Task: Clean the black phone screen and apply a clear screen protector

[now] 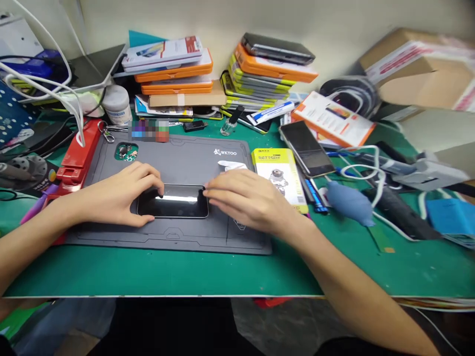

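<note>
A black smartphone (176,208) lies flat, screen up, on a dark grey work mat (178,148), with a bright strip of light reflected on its glass. My left hand (111,195) holds its left end, thumb at the near edge and bent fingers at the far edge. At the far right corner, my right hand (247,198) has its fingertips pressed together against the phone; whatever lies between them is hidden. Beside my right hand is a yellow and white battery box (278,178). A crumpled white piece (232,165) sits on the mat just beyond that hand.
On the left stands a red tool (79,158). Small metal parts fill a round recess (126,151) in the mat. Stacked orange cases (176,89) line the back. To the right are another phone (307,148), a blue air blower (349,201) and tangled white cables (376,173).
</note>
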`<state>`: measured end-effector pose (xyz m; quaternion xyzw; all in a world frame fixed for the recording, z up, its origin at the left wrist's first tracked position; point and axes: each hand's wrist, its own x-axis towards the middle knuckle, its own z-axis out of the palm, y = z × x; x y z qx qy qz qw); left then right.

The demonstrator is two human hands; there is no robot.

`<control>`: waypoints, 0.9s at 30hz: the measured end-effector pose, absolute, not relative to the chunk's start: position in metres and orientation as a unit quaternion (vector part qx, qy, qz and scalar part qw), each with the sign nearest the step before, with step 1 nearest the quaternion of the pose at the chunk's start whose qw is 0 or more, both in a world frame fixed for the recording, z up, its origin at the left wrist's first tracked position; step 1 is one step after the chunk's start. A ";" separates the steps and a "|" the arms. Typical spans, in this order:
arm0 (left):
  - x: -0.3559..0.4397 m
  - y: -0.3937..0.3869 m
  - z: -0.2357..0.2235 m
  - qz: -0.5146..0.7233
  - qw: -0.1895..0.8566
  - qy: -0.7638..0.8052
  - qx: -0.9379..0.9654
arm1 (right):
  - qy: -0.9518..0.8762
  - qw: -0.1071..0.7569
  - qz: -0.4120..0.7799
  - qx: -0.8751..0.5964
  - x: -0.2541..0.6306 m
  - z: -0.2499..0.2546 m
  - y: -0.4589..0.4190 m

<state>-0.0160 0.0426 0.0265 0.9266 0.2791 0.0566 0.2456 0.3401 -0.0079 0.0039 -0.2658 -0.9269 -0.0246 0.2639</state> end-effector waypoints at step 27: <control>-0.006 0.035 0.030 0.034 0.220 0.233 0.947 | -0.964 0.154 -0.094 -0.197 0.342 0.020 -0.041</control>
